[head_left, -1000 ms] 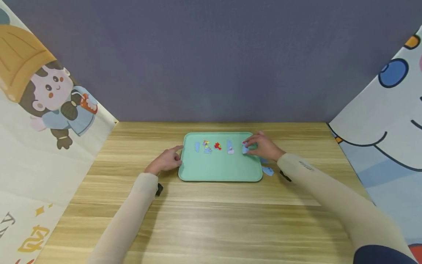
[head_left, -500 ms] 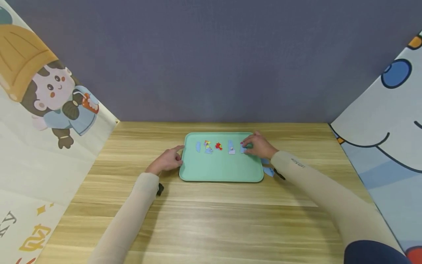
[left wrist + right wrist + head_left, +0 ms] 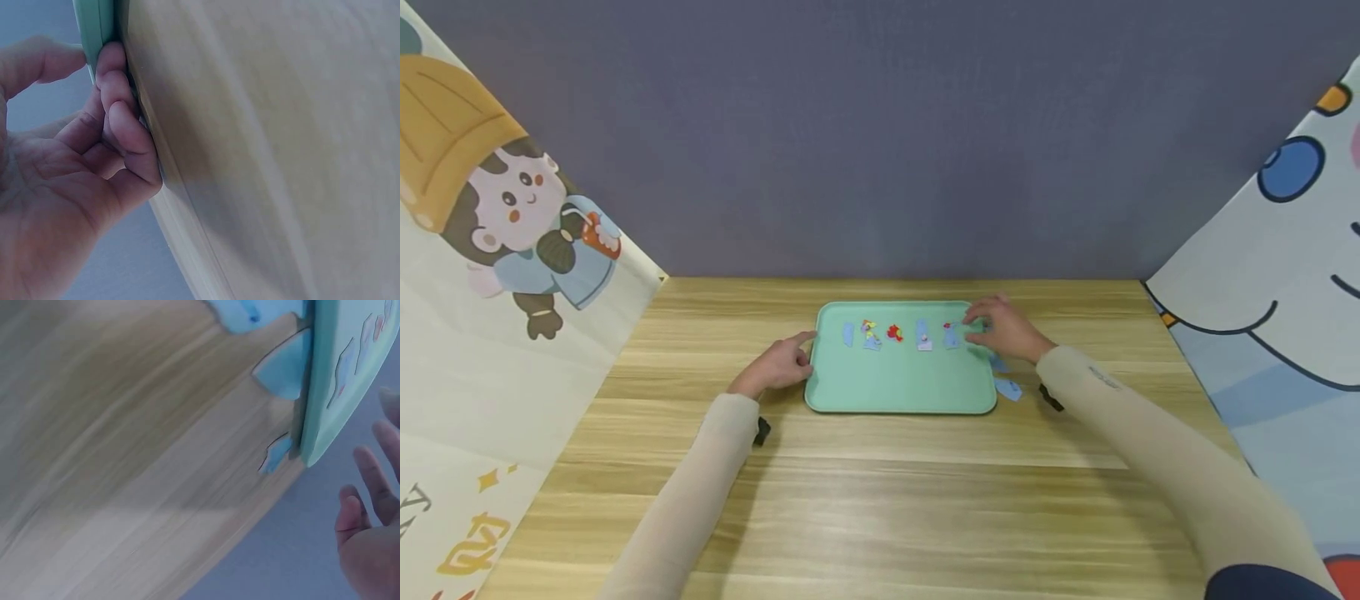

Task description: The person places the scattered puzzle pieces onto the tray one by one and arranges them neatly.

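A green tray (image 3: 901,387) lies on the table, with flat puzzle-like pieces in a row along its far half. At the row's right end is a light blue piece (image 3: 951,336) with a red spot. My right hand (image 3: 1009,332) hovers beside it over the tray's right rim, thumb and index finger apart, holding nothing. The left hand (image 3: 775,367) holds the tray's left rim; in the left wrist view, curled fingers (image 3: 128,128) press against the tray's side. Other pieces in the row include a red one (image 3: 895,333) and a blue-white one (image 3: 923,336).
Several blue pieces lie on the wooden table (image 3: 880,492) right of the tray, among them a blue piece (image 3: 1008,388) by its near right corner. The right wrist view shows a small blue piece (image 3: 275,454) near the table edge. A dark wall (image 3: 880,150) stands behind.
The right hand has let go of the light blue piece with the red spot, which now lies on the tray, and has drawn back to the right. The left hand stays put.
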`<state>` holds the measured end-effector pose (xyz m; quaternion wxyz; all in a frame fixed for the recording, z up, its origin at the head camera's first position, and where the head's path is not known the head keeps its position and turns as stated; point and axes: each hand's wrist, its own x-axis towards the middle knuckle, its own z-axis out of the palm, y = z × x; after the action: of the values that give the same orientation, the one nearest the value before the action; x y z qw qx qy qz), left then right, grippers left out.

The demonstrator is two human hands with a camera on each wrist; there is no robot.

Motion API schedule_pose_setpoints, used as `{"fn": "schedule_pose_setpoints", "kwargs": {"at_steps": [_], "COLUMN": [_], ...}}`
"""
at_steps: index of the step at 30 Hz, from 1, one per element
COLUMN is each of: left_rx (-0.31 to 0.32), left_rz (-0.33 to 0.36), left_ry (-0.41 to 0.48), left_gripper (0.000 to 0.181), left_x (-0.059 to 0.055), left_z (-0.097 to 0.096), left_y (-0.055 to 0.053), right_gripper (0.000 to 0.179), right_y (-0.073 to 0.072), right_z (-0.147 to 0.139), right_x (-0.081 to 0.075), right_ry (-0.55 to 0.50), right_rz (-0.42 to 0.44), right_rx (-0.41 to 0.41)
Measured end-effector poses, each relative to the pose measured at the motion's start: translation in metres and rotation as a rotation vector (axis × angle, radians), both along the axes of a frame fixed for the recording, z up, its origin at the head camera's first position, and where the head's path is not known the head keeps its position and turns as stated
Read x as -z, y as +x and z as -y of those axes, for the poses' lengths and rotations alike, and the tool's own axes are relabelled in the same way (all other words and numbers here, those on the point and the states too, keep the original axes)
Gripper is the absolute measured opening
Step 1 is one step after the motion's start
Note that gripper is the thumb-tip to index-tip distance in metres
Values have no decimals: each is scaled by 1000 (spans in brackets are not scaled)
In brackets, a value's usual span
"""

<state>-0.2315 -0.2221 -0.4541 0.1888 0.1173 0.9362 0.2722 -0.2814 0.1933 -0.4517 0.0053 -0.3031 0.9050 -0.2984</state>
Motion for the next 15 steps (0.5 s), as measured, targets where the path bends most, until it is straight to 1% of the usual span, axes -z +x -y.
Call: {"fn": "schedule_pose_setpoints", "kwargs": {"at_steps": [6, 11, 12, 15], "left_rx": [3, 3, 0, -5], "left_rz": [2, 3, 5, 12], "left_ry": [7, 13, 15, 15], "left_gripper": [73, 72, 72, 72], "left_x": [1, 1, 1, 2], "left_z": [0, 0, 0, 1], "left_y": [0, 0, 0, -1], "right_gripper": [23, 15, 15, 18], "right_y": [6, 17, 20, 28], "right_z": [-24, -45, -49, -57], "right_x": [4, 10, 12, 17], "right_ry": [-28, -41, -43, -37], "right_rz": [2, -26, -18, 43], "right_rx": [-18, -43, -55, -71]}}
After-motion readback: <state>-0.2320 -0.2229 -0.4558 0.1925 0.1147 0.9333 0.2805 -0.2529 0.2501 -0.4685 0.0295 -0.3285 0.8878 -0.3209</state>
